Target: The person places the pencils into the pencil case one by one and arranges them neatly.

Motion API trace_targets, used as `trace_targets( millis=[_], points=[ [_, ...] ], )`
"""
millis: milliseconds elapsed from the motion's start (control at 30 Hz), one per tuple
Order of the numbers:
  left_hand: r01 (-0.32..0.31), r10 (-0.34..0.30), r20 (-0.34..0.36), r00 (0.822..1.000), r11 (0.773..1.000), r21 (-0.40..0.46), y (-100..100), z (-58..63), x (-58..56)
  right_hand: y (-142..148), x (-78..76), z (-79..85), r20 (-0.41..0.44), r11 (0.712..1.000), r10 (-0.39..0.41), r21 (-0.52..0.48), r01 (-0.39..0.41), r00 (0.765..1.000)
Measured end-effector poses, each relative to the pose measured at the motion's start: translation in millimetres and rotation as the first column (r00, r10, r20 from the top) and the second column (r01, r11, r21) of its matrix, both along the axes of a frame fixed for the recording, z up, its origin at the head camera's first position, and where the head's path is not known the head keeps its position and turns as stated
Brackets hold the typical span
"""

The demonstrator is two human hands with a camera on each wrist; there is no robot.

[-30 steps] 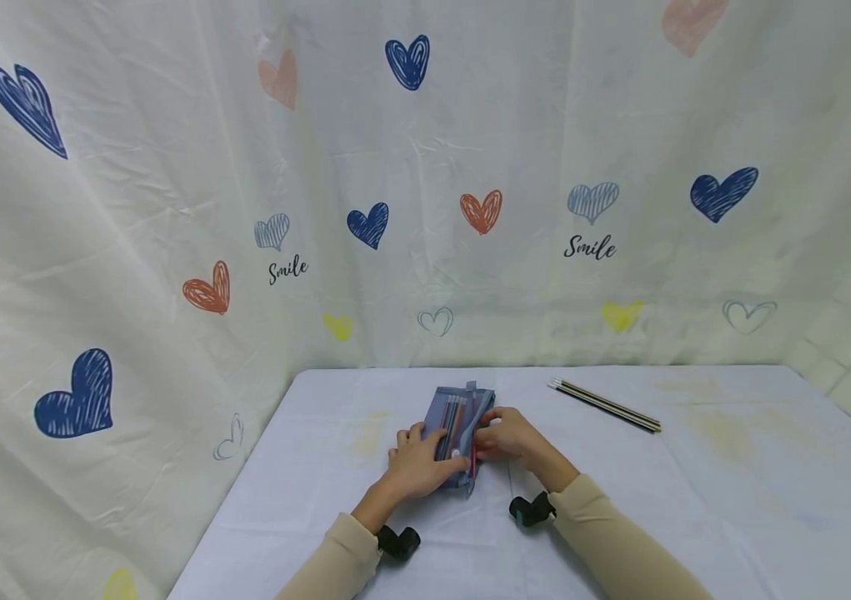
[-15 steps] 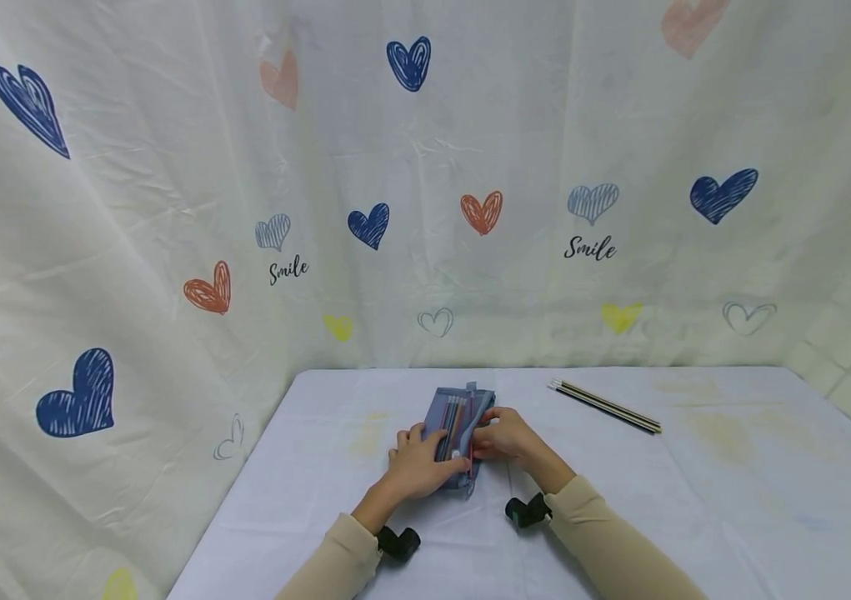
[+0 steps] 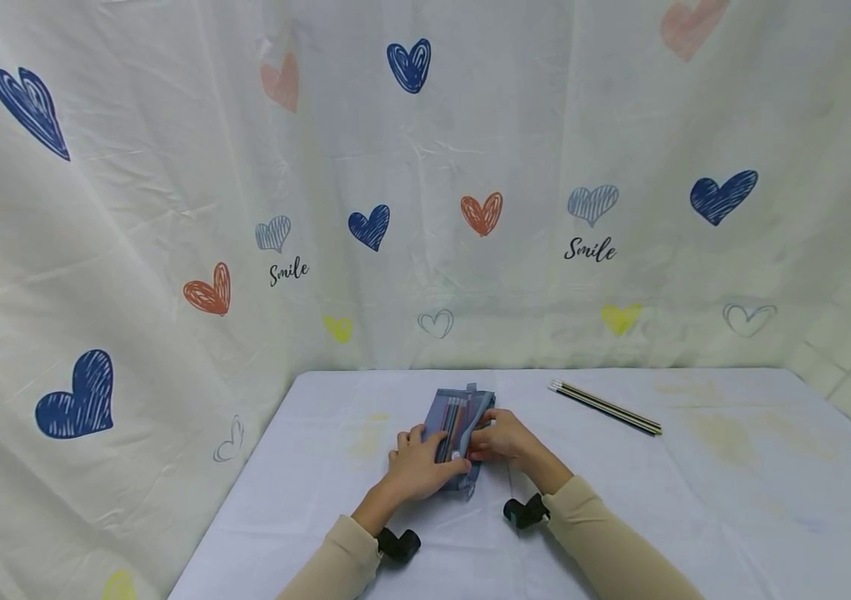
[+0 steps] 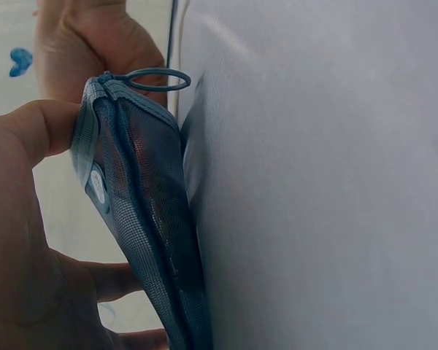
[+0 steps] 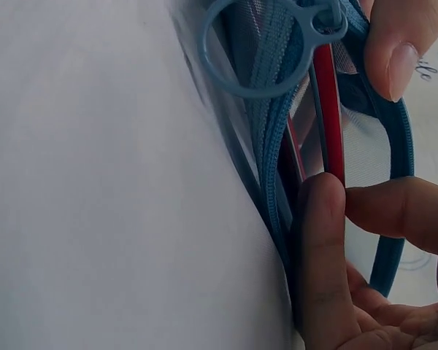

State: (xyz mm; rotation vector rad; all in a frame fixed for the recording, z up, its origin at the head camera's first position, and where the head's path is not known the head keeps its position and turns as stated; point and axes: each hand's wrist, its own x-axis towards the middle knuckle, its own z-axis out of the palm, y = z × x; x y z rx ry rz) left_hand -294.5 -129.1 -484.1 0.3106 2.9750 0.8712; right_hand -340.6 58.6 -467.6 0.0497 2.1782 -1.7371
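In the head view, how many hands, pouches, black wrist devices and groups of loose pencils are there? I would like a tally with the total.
Hands: 2, left hand and right hand
Pouch: 1
Black wrist devices: 2
Group of loose pencils: 1 (too close together to count singly)
Total: 6

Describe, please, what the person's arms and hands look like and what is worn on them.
The left arm's long beige fabric sleeve and the right arm's matching sleeve end near the wrists. A small black rounded device sits at each wrist. The left hand and the right hand are bare, without gloves.
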Motion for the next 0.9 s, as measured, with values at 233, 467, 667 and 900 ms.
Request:
trace_targets(
  millis=[233,467,667,900],
  points=[
    [0.004,-0.004,0.002,1.000,1.000,0.004,0,-1.1,-0.7,-1,0.5,-4.0,-0.019,0.999,0.030,-0.018,-0.031,0.999],
    [0.004,-0.004,0.006,1.000,1.000,0.011,-1,-1.0,-0.7,-1,-0.8,-6.6,-0.032,0.999,0.030,-0.026,-0.030,0.999],
    [0.009,-0.009,0.007,1.000,1.000,0.023,-1,-0.1,0.1,1,0.1,-6.1,-0.035,0.998,0.040,-0.053,-0.041,0.999],
    [0.004,-0.004,0.010,1.000,1.000,0.004,-1,0.1,0.9,12,-3.7,-2.1,-0.006,0.995,0.054,-0.087,-0.055,0.998]
  ],
)
